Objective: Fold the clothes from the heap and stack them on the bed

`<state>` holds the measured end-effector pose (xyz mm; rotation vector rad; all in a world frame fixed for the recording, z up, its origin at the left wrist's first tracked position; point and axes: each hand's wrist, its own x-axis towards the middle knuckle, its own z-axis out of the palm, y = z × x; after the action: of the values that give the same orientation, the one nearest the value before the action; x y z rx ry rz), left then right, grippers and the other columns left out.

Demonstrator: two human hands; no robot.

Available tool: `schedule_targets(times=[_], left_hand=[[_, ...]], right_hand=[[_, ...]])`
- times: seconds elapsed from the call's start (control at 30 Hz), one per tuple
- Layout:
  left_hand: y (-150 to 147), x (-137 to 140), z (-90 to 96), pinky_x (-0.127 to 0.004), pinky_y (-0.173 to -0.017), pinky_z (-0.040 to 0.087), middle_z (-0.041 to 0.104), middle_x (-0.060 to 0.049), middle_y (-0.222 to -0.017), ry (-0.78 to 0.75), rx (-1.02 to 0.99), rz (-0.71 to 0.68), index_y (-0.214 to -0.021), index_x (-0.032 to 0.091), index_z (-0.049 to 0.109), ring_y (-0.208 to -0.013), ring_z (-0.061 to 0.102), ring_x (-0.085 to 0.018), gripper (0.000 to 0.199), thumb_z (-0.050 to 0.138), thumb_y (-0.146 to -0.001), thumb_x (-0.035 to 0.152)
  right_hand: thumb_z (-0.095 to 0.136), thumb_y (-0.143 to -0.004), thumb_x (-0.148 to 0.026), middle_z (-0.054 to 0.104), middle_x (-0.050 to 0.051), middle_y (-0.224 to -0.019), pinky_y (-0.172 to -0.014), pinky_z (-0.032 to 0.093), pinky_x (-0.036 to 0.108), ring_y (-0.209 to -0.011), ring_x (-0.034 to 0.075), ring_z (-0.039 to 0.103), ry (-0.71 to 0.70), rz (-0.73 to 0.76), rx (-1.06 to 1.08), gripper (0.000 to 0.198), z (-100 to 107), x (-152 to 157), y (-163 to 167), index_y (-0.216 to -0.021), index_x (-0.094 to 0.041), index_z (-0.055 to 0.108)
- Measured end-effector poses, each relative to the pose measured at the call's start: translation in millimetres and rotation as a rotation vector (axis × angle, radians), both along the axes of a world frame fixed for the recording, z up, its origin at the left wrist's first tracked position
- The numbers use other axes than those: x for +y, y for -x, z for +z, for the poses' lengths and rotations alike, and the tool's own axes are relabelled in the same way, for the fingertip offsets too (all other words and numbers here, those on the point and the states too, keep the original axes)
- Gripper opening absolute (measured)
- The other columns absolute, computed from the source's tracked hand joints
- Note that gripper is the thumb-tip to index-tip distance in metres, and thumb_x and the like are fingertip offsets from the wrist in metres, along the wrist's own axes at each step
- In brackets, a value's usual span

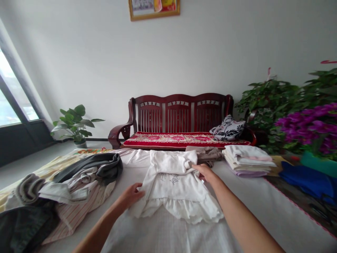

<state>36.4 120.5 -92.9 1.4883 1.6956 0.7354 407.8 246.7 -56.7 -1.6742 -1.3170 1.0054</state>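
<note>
A white long-sleeved top (171, 188) with a ruffled hem and a small dark line design lies flat in front of me, hem toward me. Its right sleeve is folded across the chest. My right hand (204, 172) is closed on the cuff of that folded sleeve. At the top's left edge, my left hand (132, 195) rests against the other sleeve, thumb and fingers slightly apart. That sleeve runs down along the garment's side.
Rumpled clothes (79, 186) are heaped at the left. A folded stack (247, 161) stands at the right, beside brown folded cloth (205, 154). A white sheet (250, 207) covers the table. Blue fabric (308, 181) and purple flowers (310, 126) are far right; a wooden bench (179, 116) stands behind.
</note>
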Motion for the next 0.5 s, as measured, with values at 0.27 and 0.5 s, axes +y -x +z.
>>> schedule_targets(times=[0.27,0.5], left_hand=[[-1.1,-5.8,-5.2,-0.028,-0.064,0.04,0.052,0.004,-0.068,-0.08,0.022,0.042,-0.132,0.01,0.058,-0.066,0.053,-0.016,0.074,0.064,-0.07,0.05],[-0.9,-5.6,-10.1,-0.029,-0.066,0.039,0.051,0.004,-0.068,-0.131,0.053,0.036,-0.132,0.011,0.06,-0.068,0.052,-0.017,0.069,0.063,-0.072,0.044]], right_hand=[[0.061,-0.07,-0.024,0.075,0.011,-0.084,-0.065,0.055,0.028,-0.079,0.024,0.071,-0.128,-0.048,0.18,0.024,23.9,14.4,40.1,-0.091,-0.014,0.066],[0.064,-0.063,-0.021,0.07,0.012,-0.11,-0.085,0.051,0.035,-0.108,0.031,0.064,-0.236,0.058,0.04,0.059,48.7,27.2,133.3,-0.122,-0.017,0.06]])
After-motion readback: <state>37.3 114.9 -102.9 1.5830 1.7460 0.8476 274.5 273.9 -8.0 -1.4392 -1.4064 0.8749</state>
